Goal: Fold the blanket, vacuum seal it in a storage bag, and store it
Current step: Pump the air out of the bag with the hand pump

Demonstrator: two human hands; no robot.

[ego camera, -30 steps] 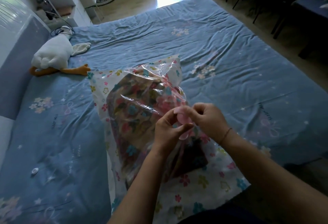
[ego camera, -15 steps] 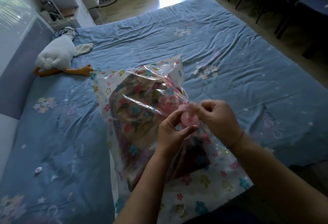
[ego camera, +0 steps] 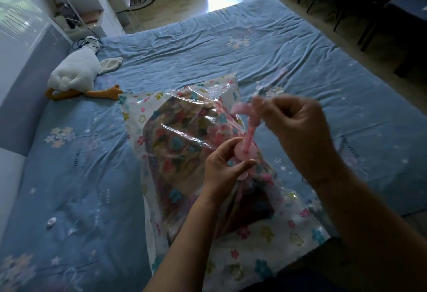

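Your storage bag (ego camera: 265,245) lies flat on the blue bed sheet (ego camera: 208,49); its long axis runs away from you, near end at the bed's near edge, far end pointing toward the middle of the bed and leaning a little left; the white flower-printed margin shows along the far and near edges. The folded blanket (ego camera: 184,148) sits inside the clear film as one thick bundle, its long axis the same as the bag's; the film over it is wrinkled and loose.

The round pink valve (ego camera: 240,152) stands on the bag's upper face, on the right half of the bundle. Your left hand (ego camera: 221,169) pinches the valve disc between thumb and curled fingers. A pink strap (ego camera: 250,130) rises from the valve's centre, upward and slightly right; its top end bends left into a blurred pink cap (ego camera: 239,109). Your right hand (ego camera: 298,127), fingers curled, grasps the strap's upper end above the valve; motion blur hides the exact finger placement.

Also noted: a white plush goose (ego camera: 76,70) with orange feet lies at the far left of the sheet, well apart from the bag; a small white round item (ego camera: 51,221) rests on the sheet at near left.
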